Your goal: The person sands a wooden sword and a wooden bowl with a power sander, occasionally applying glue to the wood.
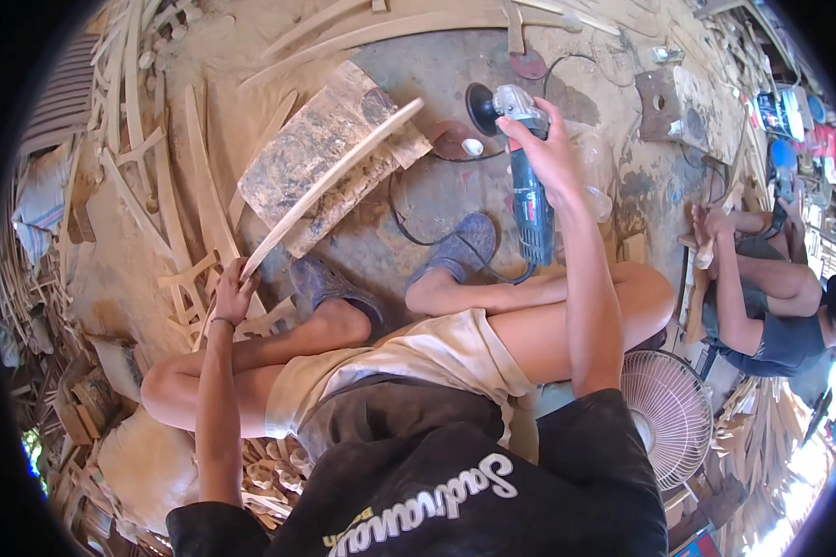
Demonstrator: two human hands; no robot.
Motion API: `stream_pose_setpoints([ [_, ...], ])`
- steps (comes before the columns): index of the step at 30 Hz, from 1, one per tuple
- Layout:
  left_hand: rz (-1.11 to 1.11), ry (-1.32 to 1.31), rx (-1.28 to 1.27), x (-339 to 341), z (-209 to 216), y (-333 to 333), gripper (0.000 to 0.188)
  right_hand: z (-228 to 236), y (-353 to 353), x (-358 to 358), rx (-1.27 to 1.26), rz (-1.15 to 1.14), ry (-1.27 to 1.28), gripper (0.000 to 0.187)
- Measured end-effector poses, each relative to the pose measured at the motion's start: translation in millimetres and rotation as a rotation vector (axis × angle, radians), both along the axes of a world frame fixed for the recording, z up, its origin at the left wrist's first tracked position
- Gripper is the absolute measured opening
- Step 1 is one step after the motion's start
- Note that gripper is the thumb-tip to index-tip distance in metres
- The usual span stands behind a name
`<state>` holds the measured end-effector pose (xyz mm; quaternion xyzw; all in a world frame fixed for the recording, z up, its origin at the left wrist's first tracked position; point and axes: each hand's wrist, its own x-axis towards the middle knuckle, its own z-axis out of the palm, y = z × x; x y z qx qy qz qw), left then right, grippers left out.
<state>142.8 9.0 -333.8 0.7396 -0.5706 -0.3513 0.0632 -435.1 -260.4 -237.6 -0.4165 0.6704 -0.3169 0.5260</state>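
Observation:
My left hand is closed around the lower end of a long, curved wooden strip. The strip slants up to the right across a worn wooden block on the floor. In my right hand is a blue angle grinder, gripped near its silver head. A round black disc on the head faces left, apart from the strip's upper end. The grinder's body points down toward my right leg, and a dark cord runs from it. Whether the disc is spinning I cannot tell.
Many curved wooden pieces lie at the left and along the back. Reddish discs rest on the floor. A fan stands close by my right side. At the right, another person sits holding a piece of wood beside a second block.

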Motion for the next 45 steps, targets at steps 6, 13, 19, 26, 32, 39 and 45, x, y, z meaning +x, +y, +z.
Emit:
stream_pose_setpoints([
  [6, -0.101, -0.055, 0.103, -10.0, 0.8, 13.8, 0.062, 28.9, 16.0, -7.0, -0.052, -0.114, -0.135, 0.084],
  [13, -0.103, -0.201, -0.006, -18.2, 6.6, 25.0, 0.036, 54.0, 37.7, -10.9, -0.134, -0.191, -0.093, 0.076],
  [19, -0.166, -0.378, -0.081, -15.0, -15.0, 20.1, 0.020, 52.4, 39.8, -20.2, -0.149, -0.197, -0.173, 0.091],
  [26, -0.097, -0.070, -0.049, -30.1, -8.3, 2.5, 0.045, 43.2, 40.9, -29.3, -0.169, -0.213, -0.160, 0.090],
  [32, -0.032, 0.180, 0.147, -26.0, -22.2, -8.0, 0.063, 44.8, 36.1, -13.0, -0.154, -0.172, -0.142, 0.088],
  [39, 0.027, 0.172, 0.169, -52.7, -4.2, 2.3, 0.039, 56.0, 37.2, 1.7, -0.177, -0.122, -0.077, 0.082],
  [45, -0.200, -0.146, -0.140, -68.5, 4.3, 2.3, 0.041, 62.7, 37.6, 10.3, -0.320, 0.018, 0.127, 0.078],
])
